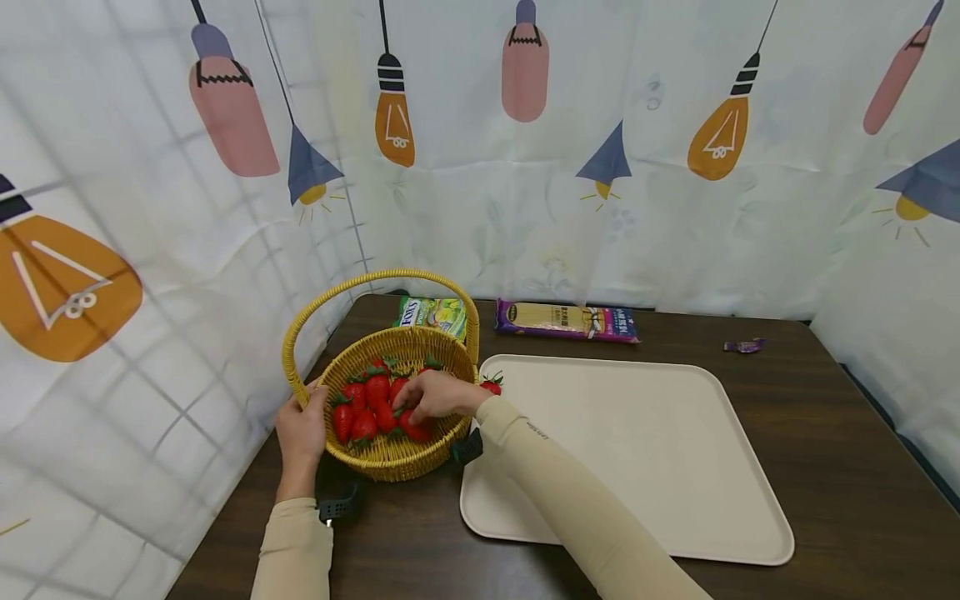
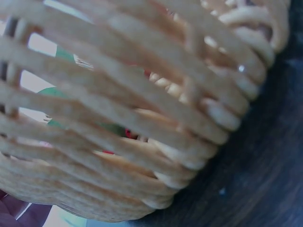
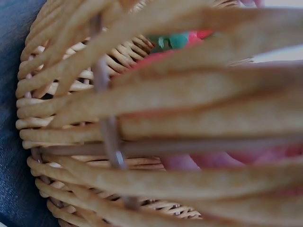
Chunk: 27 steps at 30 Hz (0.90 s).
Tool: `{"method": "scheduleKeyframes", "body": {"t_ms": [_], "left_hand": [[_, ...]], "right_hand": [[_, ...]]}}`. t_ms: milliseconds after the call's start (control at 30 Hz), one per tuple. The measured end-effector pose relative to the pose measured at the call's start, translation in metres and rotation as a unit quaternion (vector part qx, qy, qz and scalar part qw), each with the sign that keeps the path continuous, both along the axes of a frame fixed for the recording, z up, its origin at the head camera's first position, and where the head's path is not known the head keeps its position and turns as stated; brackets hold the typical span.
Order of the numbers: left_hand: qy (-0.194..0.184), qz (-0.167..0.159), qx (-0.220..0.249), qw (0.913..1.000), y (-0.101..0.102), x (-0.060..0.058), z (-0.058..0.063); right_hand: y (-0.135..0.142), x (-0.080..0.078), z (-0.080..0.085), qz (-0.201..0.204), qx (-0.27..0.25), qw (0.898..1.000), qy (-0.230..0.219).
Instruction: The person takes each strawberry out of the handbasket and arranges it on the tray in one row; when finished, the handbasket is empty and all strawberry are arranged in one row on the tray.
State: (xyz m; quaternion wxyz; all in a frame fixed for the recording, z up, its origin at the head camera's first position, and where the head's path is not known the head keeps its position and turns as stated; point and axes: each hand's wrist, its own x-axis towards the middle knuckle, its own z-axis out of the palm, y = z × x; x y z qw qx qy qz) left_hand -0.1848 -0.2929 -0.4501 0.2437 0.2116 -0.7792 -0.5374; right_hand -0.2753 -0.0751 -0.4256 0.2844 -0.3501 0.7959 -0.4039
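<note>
My left hand [image 1: 302, 433] grips the left side of a yellow woven basket [image 1: 390, 469], at the foot of its arched handle [image 1: 375, 277]. Several red strawberries [image 1: 364, 425] with green leaves lie inside. Reaching over the basket's right rim, my right hand [image 1: 441, 393] pinches a strawberry [image 1: 417, 428] among the others; its fingertips are partly hidden. In the left wrist view, close basket weave [image 2: 118, 104] fills most of the picture. Through the weave [image 3: 199, 94] in the right wrist view, bits of red fruit and pink fingers [image 3: 218, 160] show.
A beige tray [image 1: 637, 450] lies right of the basket, partly under my right forearm. One strawberry [image 1: 491, 386] sits at its upper left corner. Behind are a green snack bag [image 1: 442, 315], a long purple packet [image 1: 566, 322] and a small purple wrapped candy [image 1: 744, 346]. A patterned curtain hangs behind the table.
</note>
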Motion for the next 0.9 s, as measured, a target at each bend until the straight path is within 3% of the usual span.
{"method": "scheduleKeyframes", "body": {"t_ms": [333, 567, 733, 900], "left_hand": [[-0.006, -0.012, 0.001, 0.9999, -0.0012, -0.0022, 0.0012], [-0.005, -0.010, 0.000, 0.9999, 0.0001, -0.0022, 0.0002], [-0.003, -0.015, -0.002, 0.9999, 0.0000, -0.0015, 0.0007], [-0.003, -0.011, -0.009, 0.9999, -0.0015, -0.0015, -0.0009]], "right_hand": [[0.0028, 0.0005, 0.0012, 0.098, 0.027, 0.994, -0.028], [0.0036, 0.0000, 0.0011, 0.132, 0.032, 0.990, -0.033], [0.0047, -0.0002, 0.0009, 0.141, -0.001, 0.989, -0.038], [0.0057, 0.0008, -0.0007, 0.123, -0.074, 0.990, -0.015]]}}
